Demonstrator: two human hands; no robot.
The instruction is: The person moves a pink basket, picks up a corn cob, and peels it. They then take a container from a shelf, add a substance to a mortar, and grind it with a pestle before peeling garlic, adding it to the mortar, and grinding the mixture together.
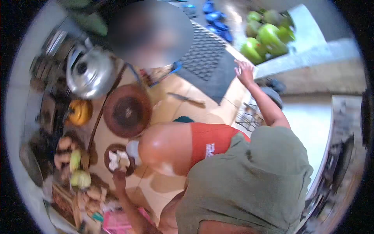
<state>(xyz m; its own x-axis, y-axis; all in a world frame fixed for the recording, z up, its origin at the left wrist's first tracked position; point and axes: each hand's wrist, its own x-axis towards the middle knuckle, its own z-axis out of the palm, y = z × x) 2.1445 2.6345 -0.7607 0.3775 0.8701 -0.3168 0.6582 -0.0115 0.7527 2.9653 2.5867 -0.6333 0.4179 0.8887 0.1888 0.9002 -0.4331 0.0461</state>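
My left hand (119, 176) is at the near edge of a small brown bowl (109, 151). White chunks (115, 159) lie inside it. The fingers look pressed together, but what they grip is too small to make out. A whitish round object (133, 148) sits between the bowl and my bent knee. Out to the right, my right hand (244, 73) has its fingers apart and holds nothing, near the edge of a dark textured mat (202, 58). Beyond the small bowl is a wide brown stone mortar or dish (117, 105) with a dark centre.
A knife (186, 99) lies on the tiled floor. Along the left are a metal kettle (92, 72), an orange pumpkin-like object (80, 112), pale green vegetables (80, 178) and a pink basket (117, 221). Large green fruits (269, 41) lie top right. Another person, blurred, is across from me.
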